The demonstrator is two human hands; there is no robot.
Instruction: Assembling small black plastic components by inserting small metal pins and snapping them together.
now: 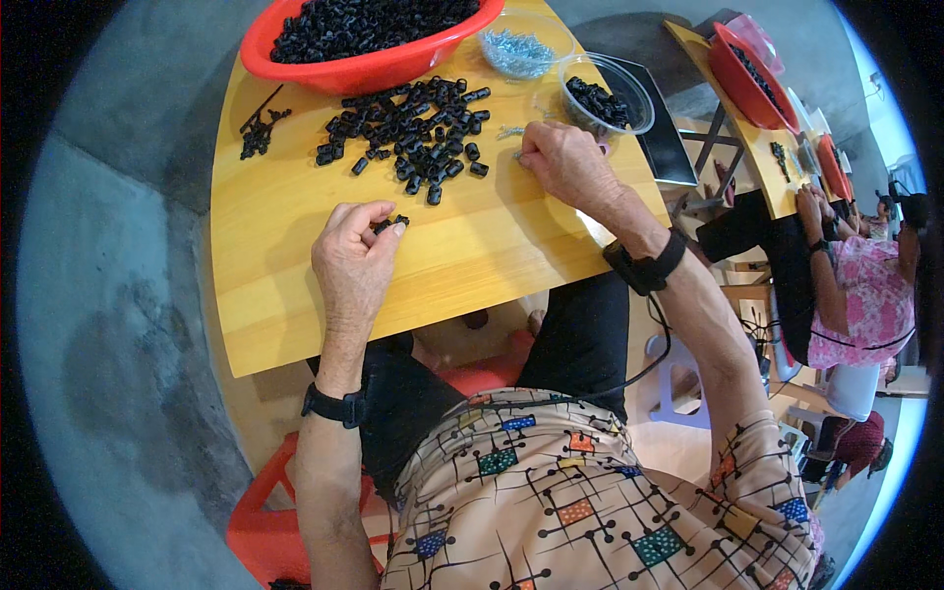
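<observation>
Black pieces (369, 29) are heaped in a red basin (305, 75); silver bits (519, 54) are held in a clear tub (485, 39), and black parts (595, 103) in a second tub (645, 106). A small black piece (390, 224) is pinched by the left hand (349, 251), near the table's near edge. The right hand (570, 162) is curled beside loose bits (510, 131); whether anything is gripped cannot be made out. The yellow table (285, 305) is flanked by a grey wall (108, 226).

Held black part (390, 225), loose silvery pieces (510, 131)
Partly covered, the part is on the black pile's (418, 133) near side; the pieces lie just right of it.
</observation>
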